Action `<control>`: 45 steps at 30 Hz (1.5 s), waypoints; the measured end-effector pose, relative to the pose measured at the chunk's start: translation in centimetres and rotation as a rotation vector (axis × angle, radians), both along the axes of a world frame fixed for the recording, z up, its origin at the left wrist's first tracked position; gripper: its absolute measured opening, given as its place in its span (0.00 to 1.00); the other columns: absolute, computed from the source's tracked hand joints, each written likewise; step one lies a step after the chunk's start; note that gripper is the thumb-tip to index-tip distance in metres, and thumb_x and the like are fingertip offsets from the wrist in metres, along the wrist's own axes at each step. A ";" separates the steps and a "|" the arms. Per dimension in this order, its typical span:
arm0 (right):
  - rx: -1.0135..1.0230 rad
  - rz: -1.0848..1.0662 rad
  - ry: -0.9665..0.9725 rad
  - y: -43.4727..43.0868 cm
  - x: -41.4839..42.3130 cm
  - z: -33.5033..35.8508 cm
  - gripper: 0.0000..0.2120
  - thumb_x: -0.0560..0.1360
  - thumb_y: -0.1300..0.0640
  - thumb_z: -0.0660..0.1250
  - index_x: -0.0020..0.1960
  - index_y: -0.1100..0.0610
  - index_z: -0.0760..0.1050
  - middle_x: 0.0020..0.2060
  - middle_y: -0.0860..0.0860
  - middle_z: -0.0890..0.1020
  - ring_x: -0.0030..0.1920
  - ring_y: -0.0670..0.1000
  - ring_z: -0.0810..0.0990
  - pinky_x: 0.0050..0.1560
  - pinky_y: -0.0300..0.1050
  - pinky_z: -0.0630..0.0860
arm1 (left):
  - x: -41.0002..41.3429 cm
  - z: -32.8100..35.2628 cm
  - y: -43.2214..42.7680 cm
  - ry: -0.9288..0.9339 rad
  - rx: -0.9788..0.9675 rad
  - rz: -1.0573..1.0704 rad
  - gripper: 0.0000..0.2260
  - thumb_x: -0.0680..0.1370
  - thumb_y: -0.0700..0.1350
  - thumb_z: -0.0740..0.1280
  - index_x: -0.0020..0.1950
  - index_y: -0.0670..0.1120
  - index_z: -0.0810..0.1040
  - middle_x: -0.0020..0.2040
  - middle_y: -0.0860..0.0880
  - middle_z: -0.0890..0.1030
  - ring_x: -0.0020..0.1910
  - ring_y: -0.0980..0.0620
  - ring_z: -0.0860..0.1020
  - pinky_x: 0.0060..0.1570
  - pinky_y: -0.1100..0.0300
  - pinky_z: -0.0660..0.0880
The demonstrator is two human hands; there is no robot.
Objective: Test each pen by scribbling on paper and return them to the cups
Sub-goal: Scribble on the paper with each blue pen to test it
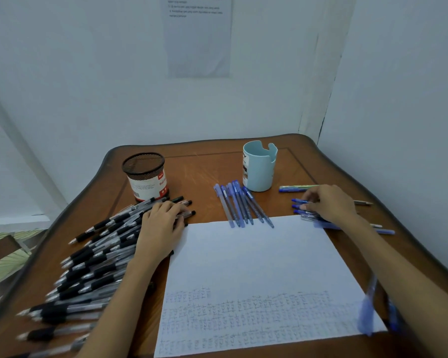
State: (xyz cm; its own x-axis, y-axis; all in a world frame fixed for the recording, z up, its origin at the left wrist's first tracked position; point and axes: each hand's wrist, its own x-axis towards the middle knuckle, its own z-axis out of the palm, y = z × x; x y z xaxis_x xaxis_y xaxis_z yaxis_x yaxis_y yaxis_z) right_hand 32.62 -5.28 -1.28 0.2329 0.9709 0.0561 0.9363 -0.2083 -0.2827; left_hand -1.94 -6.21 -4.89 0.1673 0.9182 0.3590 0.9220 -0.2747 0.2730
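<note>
A white sheet of paper (254, 267) lies on the wooden table, its near part covered with blue scribbles. My left hand (161, 226) rests palm down on a big heap of black pens (88, 264) at the left. My right hand (326, 202) lies over a bunch of blue pens (301, 206) at the right, fingers curled onto them. Several more blue pens (241, 205) lie in a row at the paper's far edge. A black mesh cup (146, 175) and a light blue cup (259, 166) stand behind, both without pens showing.
A single blue and green pen (295, 188) lies to the right of the blue cup. Blurred blue pens (370, 306) sit at the paper's near right corner. Walls close in behind and to the right of the table (204, 164). A printed sheet (197, 34) hangs on the back wall.
</note>
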 end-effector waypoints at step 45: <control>-0.044 0.341 1.682 -9.4 -15.1 1.2 0.26 0.77 0.46 0.51 0.29 0.59 0.73 0.19 0.51 0.64 0.22 0.47 0.65 0.28 0.42 0.73 | 0.1 0.1 0.1 0.031 -0.027 0.020 0.12 0.81 0.45 0.57 0.63 0.51 0.74 0.61 0.51 0.74 0.64 0.51 0.66 0.59 0.55 0.61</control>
